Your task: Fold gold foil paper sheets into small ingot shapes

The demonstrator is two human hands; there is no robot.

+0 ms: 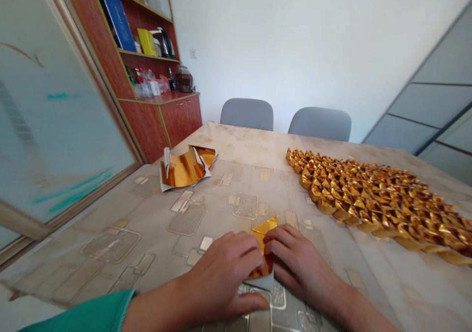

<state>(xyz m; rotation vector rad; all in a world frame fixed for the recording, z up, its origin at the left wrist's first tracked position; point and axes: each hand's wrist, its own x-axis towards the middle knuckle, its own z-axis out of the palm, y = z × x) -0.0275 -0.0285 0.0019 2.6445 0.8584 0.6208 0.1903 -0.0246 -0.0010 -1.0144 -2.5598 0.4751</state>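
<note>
Both hands work on one sheet of gold foil paper [265,226], partly folded, with a pointed corner at its far end. Its near part lies on the patterned tablecloth. My left hand [230,265] has its fingers curled together over the sheet's left side, the thumb stretched out toward me. On the right side, my right hand [295,253] grips the folded edge with bent fingertips. The fingers cover much of the paper's middle, so the exact folds there are hidden.
A stack of loose gold foil sheets [184,168] with pale backs lies at the table's left. Rows of folded gold foil pieces [368,189] cover the right side. Two grey chairs [246,113] stand beyond the far edge, and a wooden cabinet [180,118] at the back left.
</note>
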